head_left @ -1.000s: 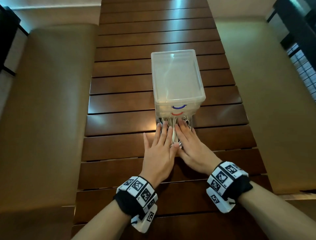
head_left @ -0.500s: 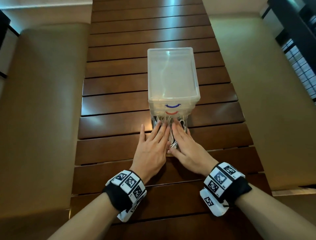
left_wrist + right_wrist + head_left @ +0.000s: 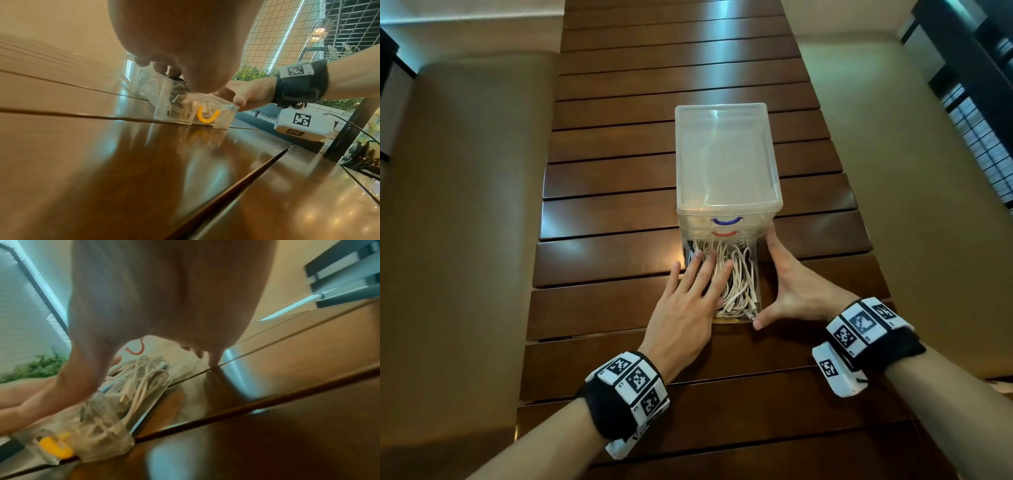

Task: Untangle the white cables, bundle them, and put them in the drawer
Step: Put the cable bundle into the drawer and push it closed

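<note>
Left wrist: drawer point(image 3: 205, 113) handle yellow; head hides it.

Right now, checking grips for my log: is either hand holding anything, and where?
Neither grips. Left hand presses flat on the cables; right hand braces the drawer outside.

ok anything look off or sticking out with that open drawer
Nothing damaged or spilled. The white cables lie heaped, not neatly bundled, inside the pulled-out clear plastic bottom drawer, under the left hand; the right hand flanks it.
</note>
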A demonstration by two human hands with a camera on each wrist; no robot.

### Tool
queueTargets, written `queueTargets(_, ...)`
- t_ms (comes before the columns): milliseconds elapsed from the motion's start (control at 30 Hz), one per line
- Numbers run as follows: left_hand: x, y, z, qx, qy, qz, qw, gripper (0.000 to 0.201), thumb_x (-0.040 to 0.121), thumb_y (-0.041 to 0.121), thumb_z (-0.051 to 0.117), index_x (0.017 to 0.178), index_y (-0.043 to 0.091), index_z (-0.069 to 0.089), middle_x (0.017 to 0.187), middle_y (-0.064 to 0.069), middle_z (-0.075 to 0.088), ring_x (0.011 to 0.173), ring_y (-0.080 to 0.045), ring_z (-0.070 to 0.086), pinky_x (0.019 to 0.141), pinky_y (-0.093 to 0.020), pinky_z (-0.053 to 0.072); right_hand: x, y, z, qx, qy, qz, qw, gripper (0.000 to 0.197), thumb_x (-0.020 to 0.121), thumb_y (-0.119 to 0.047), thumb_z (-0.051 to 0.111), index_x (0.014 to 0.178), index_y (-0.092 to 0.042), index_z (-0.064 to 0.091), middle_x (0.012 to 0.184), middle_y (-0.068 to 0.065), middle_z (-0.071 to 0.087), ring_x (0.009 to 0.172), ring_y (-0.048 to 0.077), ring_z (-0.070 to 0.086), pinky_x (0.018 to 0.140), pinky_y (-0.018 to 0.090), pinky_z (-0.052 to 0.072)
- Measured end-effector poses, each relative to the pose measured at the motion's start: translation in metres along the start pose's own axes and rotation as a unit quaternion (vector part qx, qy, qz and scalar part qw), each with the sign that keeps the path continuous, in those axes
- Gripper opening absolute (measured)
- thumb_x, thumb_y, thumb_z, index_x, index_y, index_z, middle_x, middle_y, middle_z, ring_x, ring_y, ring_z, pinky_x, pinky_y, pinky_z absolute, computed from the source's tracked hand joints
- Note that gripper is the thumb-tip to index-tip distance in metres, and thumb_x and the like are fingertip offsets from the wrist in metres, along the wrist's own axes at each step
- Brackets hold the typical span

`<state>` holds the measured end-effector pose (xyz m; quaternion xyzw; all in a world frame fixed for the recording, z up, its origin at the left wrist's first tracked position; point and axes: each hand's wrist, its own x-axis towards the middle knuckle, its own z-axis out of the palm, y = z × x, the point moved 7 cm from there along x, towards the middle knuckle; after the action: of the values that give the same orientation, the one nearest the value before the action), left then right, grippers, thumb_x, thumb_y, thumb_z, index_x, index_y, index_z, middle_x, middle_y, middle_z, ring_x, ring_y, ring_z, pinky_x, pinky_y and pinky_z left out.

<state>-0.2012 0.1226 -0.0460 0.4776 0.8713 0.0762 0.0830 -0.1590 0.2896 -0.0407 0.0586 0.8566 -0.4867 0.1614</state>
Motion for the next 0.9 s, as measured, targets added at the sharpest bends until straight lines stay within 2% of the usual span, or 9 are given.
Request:
queueTargets(100, 0.000, 0.000, 0.000, 0.003, -0.017, -0.002, 1.000, 0.065, 0.104, 0.029, 0.036, 0.159, 0.025, 0.002, 0.166, -0.007, 0.002, 0.153, -0.028, -0.003, 0.123, -0.054, 0.010, 0.003, -0.005, 0.002, -0.017, -0.015, -0.021, 1.000, 0.165, 0.050, -0.039, 0.099, 0.145, -0.038, -0.036, 0.162, -0.020, -0.011, 0.149, -0.004, -0.004, 0.122, 0.025, 0.007)
queueTargets(267, 0.000, -0.004, -0.001, -0.036, -0.019, -0.021, 0.999, 0.057, 0.107, 0.036, 0.022, 0.158, 0.029, -0.001, 0.166, 0.006, -0.007, 0.152, -0.016, -0.015, 0.121, -0.052, -0.003, 0.002, -0.009, 0.007, -0.072, -0.021, -0.015, 0.997, 0.169, 0.048, -0.049, 0.096, 0.139, -0.034, -0.045, 0.164, -0.008, -0.019, 0.152, 0.011, -0.005, 0.124, 0.049, 0.011)
queueTargets(367, -0.002, -0.009, -0.003, -0.123, -0.010, -0.040, 0.992, 0.056, 0.109, 0.037, 0.022, 0.157, 0.030, -0.006, 0.164, 0.014, -0.008, 0.150, -0.005, -0.019, 0.122, -0.047, -0.005, 0.000, -0.011, 0.020, -0.114, -0.021, -0.009, 0.993, 0.165, 0.053, -0.049, 0.094, 0.139, -0.031, -0.046, 0.165, -0.001, -0.017, 0.152, 0.012, -0.005, 0.124, 0.049, 0.010)
queueTargets(433, -0.002, -0.013, -0.003, -0.150, -0.001, -0.043, 0.988, 0.055, 0.109, 0.039, 0.021, 0.156, 0.029, -0.005, 0.164, 0.014, -0.004, 0.150, -0.004, -0.016, 0.124, -0.048, 0.000, 0.001, -0.008, 0.020, -0.099, 0.024, -0.011, 0.995, 0.159, 0.057, -0.048, 0.092, 0.145, -0.030, -0.039, 0.166, -0.002, -0.006, 0.151, 0.011, 0.004, 0.123, 0.051, 0.013)
queueTargets(567, -0.001, -0.022, -0.004, -0.118, 0.023, -0.051, 0.991, 0.053, 0.107, 0.044, 0.023, 0.158, 0.033, 0.010, 0.166, 0.006, -0.007, 0.151, -0.011, -0.016, 0.123, -0.055, 0.002, 0.002, 0.003, 0.017, -0.049, 0.071, 0.015, 0.996, 0.152, 0.054, -0.055, 0.090, 0.147, -0.042, -0.030, 0.165, -0.008, 0.003, 0.152, 0.011, 0.005, 0.123, 0.050, 0.015)
queueTargets(633, -0.001, -0.030, -0.004, -0.180, 0.042, -0.071, 0.980, 0.053, 0.103, 0.052, 0.031, 0.154, 0.042, 0.022, 0.166, 0.005, -0.011, 0.151, -0.017, -0.018, 0.120, -0.059, 0.000, 0.001, 0.004, 0.017, -0.054, 0.063, 0.023, 0.996, 0.150, 0.054, -0.058, 0.089, 0.146, -0.044, -0.029, 0.165, -0.010, 0.001, 0.152, 0.011, 0.003, 0.124, 0.049, 0.014)
queueTargets(700, -0.001, -0.039, -0.003, -0.263, 0.046, -0.097, 0.959, 0.053, 0.096, 0.063, 0.037, 0.148, 0.053, 0.031, 0.162, 0.012, -0.020, 0.151, -0.020, -0.021, 0.118, -0.065, 0.002, 0.001, 0.001, 0.016, -0.062, 0.057, 0.020, 0.996, 0.150, 0.055, -0.056, 0.089, 0.150, -0.039, -0.026, 0.165, -0.012, -0.001, 0.150, 0.006, 0.002, 0.125, 0.046, 0.012)
queueTargets(800, 0.000, -0.045, 0.004, -0.298, 0.009, -0.098, 0.949, 0.059, 0.091, 0.070, 0.035, 0.147, 0.059, 0.023, 0.154, 0.012, -0.041, 0.144, -0.017, -0.036, 0.117, -0.061, -0.011, 0.004, -0.003, 0.014, -0.072, 0.051, 0.012, 0.996, 0.154, 0.054, -0.055, 0.091, 0.152, -0.032, -0.025, 0.165, -0.012, -0.012, 0.150, 0.003, -0.003, 0.125, 0.045, 0.008)
queueTargets(900, 0.004, -0.049, 0.003, -0.303, -0.012, -0.082, 0.949, 0.061, 0.089, 0.072, 0.038, 0.146, 0.059, 0.024, 0.153, 0.006, -0.045, 0.141, -0.017, -0.041, 0.116, -0.056, -0.017, 0.005, -0.002, 0.016, -0.047, 0.031, 0.029, 0.998, 0.153, 0.053, -0.049, 0.094, 0.152, -0.036, -0.021, 0.161, -0.023, -0.005, 0.142, -0.008, -0.002, 0.125, 0.046, 0.006)
